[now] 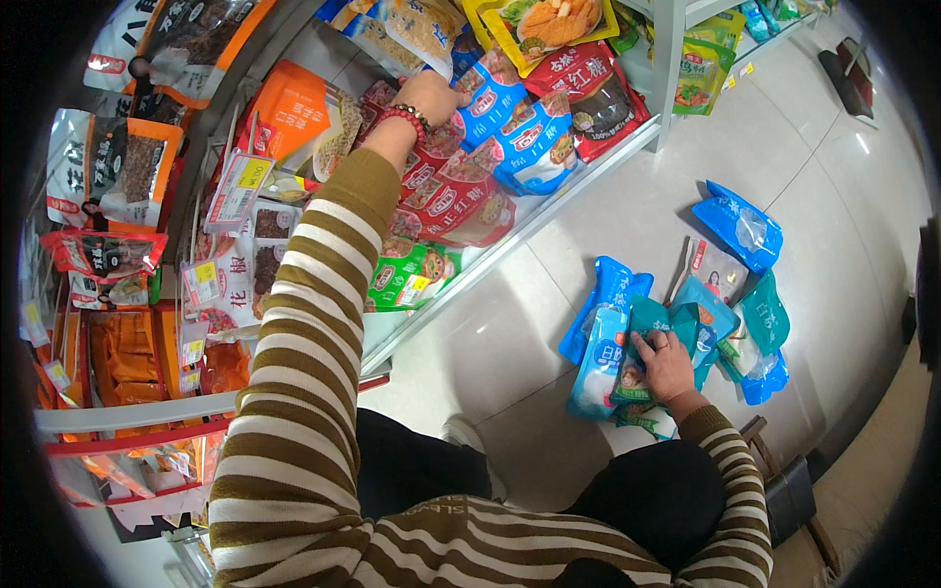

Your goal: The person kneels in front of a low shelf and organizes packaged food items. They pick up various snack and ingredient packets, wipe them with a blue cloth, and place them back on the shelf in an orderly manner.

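My left hand [428, 98] reaches onto the lower shelf, a beaded bracelet on its wrist. It is among red sugar bags [445, 198] and touches the edge of a blue-and-white sugar bag [487, 99]; some fingers are hidden, so its grip is unclear. A second blue-and-white bag [535, 143] lies in front. Over the floor to the right, my right hand [667, 365] has its fingers bent around the top of a dark green bag [632, 375]. Against that bag leans a light blue sugar bag [599, 364]. Other blue bags [739, 228] and a teal bag [764, 312] lie around it.
A white shelf edge [540, 220] runs diagonally to an upright post [669, 73]. Spice pouches [290, 121] and price tags [239, 189] are at the left. A green sugar bag [415, 273] is near the shelf's front. A dark wooden stool [790, 489] stands at my right.
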Tool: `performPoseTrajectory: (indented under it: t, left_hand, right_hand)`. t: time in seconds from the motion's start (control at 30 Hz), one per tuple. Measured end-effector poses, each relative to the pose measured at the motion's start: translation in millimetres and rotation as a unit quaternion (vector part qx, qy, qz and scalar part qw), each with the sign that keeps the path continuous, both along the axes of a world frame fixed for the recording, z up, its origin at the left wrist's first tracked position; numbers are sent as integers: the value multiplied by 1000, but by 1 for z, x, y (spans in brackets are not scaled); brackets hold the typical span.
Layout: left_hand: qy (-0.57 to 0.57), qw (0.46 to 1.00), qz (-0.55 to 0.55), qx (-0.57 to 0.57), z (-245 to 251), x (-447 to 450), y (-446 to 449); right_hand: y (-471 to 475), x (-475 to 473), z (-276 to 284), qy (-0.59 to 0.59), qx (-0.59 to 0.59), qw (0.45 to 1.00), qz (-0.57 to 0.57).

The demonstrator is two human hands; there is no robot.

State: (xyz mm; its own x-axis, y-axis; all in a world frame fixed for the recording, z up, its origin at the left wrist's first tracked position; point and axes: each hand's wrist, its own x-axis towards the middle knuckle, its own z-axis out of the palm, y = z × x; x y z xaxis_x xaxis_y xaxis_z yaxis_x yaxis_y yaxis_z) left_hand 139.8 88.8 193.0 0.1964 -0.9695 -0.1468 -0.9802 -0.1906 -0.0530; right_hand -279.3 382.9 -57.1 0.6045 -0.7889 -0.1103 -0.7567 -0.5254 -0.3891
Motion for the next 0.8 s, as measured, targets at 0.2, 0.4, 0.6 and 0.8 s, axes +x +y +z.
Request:
performPoseTrajectory:
  t: [0.2, 0.4, 0.6, 0.8]
  left_hand:
    - [-3, 988, -153, -26, -4, -10, 4]
    - [171, 982, -86, 4, -20, 3, 12]
    - [146, 981, -124, -7, -13, 18, 7]
    - [34, 984, -172, -30, -3, 53, 2]
  right_hand:
    - [0, -3, -9, -41, -27, 999, -5]
    - [3, -19, -7, -14, -24, 1000, 11]
    - [0, -15, -3, -58, -34, 998, 12]
    - [1, -4, -2, -56, -15, 998, -6]
